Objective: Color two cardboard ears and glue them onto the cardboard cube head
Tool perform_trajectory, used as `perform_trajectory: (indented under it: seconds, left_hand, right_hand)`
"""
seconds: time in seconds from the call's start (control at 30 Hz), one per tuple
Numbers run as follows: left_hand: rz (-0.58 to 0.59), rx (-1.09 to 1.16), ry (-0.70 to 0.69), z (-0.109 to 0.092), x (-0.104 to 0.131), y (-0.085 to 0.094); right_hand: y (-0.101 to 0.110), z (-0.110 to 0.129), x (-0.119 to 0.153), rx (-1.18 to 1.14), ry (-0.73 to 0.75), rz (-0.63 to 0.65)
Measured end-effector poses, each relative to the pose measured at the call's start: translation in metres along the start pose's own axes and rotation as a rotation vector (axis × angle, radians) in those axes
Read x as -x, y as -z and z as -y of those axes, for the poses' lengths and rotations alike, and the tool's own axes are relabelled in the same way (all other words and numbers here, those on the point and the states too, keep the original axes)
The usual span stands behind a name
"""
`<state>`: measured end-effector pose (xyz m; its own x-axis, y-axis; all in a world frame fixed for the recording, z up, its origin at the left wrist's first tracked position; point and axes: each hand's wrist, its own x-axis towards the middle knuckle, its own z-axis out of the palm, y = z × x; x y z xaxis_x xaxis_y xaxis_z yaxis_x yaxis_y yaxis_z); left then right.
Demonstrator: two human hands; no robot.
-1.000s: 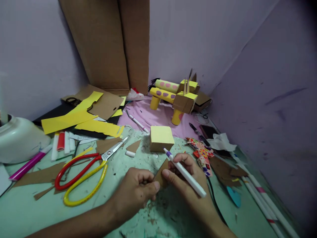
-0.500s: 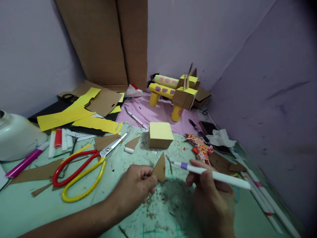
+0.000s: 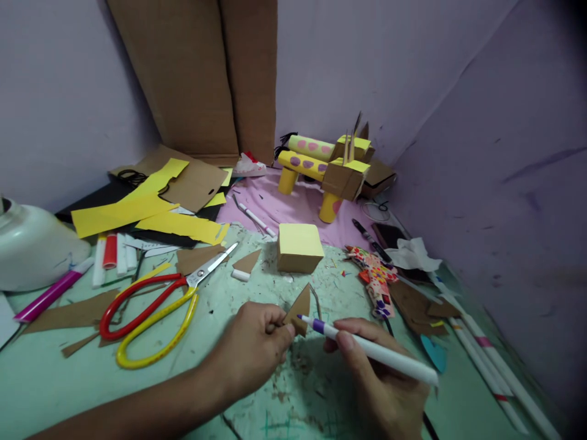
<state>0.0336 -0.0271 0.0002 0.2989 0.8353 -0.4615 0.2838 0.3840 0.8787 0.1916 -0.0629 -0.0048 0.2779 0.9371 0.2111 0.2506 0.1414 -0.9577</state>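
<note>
My left hand (image 3: 257, 348) pinches a small brown cardboard triangle (image 3: 300, 303) upright by its lower left corner. My right hand (image 3: 383, 385) grips a white marker (image 3: 371, 351) with a purple band, and its tip touches the lower edge of the triangle. Both hands hover low over the green cutting mat (image 3: 293, 397). A yellow-topped cardboard cube (image 3: 299, 247) sits just beyond the triangle.
Red-and-yellow scissors (image 3: 151, 311) lie to the left, with yellow paper strips (image 3: 137, 214), pens and a white pot (image 3: 32, 244) behind. A yellow cardboard animal model (image 3: 328, 171) stands at the back. Patterned paper (image 3: 376, 278), brown scraps and white sticks (image 3: 490, 366) crowd the right.
My right hand let go of the triangle, swung the marker out to the right, then brought its tip back to the triangle's lower edge. My left hand kept holding the triangle.
</note>
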Motion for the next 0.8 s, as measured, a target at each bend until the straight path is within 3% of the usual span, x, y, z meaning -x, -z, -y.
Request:
perform_trajectory:
  seconds: [0.17, 0.33, 0.53, 0.8]
  left_hand:
    - [-0.008, 0.011, 0.017, -0.0032, 0.0019, -0.0004]
    - [-0.022, -0.027, 0.018, -0.0031, 0.0035, -0.0008]
    - [-0.039, -0.071, -0.032, -0.0011, 0.0030, 0.0003]
    - [0.005, -0.011, -0.057, -0.0020, 0.0040, 0.0012]
  right_hand:
    - [-0.0013, -0.0020, -0.0003, 0.027, 0.206, 0.109]
    - [-0.0010, -0.0035, -0.0013, 0.041, 0.304, 0.144]
    - [-0.0009, -0.0036, -0.0025, 0.072, 0.344, 0.189]
    - [0.0000, -0.0059, -0.0047, 0.022, 0.298, 0.075]
